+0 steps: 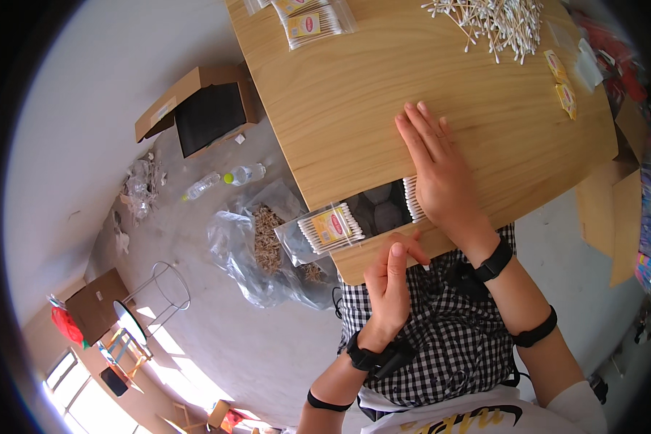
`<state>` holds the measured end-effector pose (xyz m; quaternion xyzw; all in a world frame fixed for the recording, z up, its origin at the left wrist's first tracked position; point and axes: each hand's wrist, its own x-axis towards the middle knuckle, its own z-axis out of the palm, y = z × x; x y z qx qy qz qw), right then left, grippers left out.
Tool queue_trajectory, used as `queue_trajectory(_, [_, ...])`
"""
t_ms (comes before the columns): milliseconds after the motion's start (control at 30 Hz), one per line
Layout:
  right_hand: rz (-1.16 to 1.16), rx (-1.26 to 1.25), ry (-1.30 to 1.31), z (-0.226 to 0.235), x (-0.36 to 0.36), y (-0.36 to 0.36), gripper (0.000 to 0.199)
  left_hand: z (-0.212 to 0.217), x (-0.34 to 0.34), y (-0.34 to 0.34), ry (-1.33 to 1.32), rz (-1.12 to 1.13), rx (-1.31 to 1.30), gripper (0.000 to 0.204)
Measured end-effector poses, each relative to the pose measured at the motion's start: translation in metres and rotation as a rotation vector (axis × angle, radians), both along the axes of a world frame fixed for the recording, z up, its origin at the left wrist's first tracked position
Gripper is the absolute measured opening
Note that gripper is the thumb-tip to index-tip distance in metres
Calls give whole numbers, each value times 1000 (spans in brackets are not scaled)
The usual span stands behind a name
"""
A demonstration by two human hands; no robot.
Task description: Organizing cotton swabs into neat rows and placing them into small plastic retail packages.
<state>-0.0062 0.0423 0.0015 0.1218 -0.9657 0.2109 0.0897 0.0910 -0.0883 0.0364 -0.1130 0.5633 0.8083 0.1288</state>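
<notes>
A row of white cotton swabs (413, 199) lies at the right end of a dark panel (372, 207) near the table's front edge. Against it rests my right hand (441, 181), palm side down, fingers stretched out and partly covering the swabs. Just below the panel, at the table edge, is my left hand (389, 283), its thumb raised and other fingers pointing right; a small white tip shows by them. A clear bag of cotton swabs with a yellow label (333, 226) lies at the panel's left end, sticking out past the table corner.
On the wooden table (340, 123), a loose swab pile (503, 25) lies at the far right, filled packs (307, 25) at the far left, yellow labels (563, 90) at right. On the floor are a clear plastic bag (242, 253), bottles (244, 173) and an opened carton (202, 105).
</notes>
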Motion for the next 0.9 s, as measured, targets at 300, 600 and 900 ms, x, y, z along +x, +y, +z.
queue_trajectory(300, [-5,-49,23,-9,1,-16,59,-10,-6,-5,79,28,-29,41])
queue_trajectory(600, [-39,121,65,-4,3,-20,59,-8,-9,-6,68,1,0,40])
queue_trajectory(900, [-35,40,57,-14,0,-18,54,-7,-37,-47,390,477,-877,34])
